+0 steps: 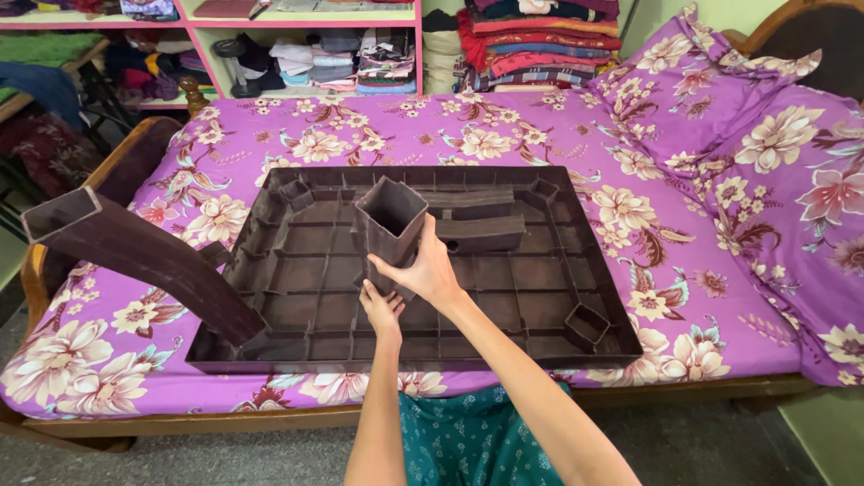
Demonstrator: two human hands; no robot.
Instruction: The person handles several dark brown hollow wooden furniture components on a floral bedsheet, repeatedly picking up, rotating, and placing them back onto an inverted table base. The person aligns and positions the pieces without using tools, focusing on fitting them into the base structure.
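Observation:
A dark brown plastic tabletop [558, 270] lies upside down on the bed, its ribbed underside facing up. One hollow square leg [135, 247] stands slanted out of the near-left corner socket. Both my hands hold a second hollow leg [392, 220] above the middle of the tabletop. My right hand [425, 270] grips its side and my left hand [382, 310] cups its lower end. Two more legs [477, 232] lie flat inside the tabletop behind it. A square corner socket [587, 324] at the near right holds nothing.
The bed has a purple floral sheet [693, 297] and matching pillows [774, 135] at the right. Pink shelves with folded clothes [315, 54] and a stack of blankets [540, 40] stand behind. A wooden bed frame [36, 279] edges the left side.

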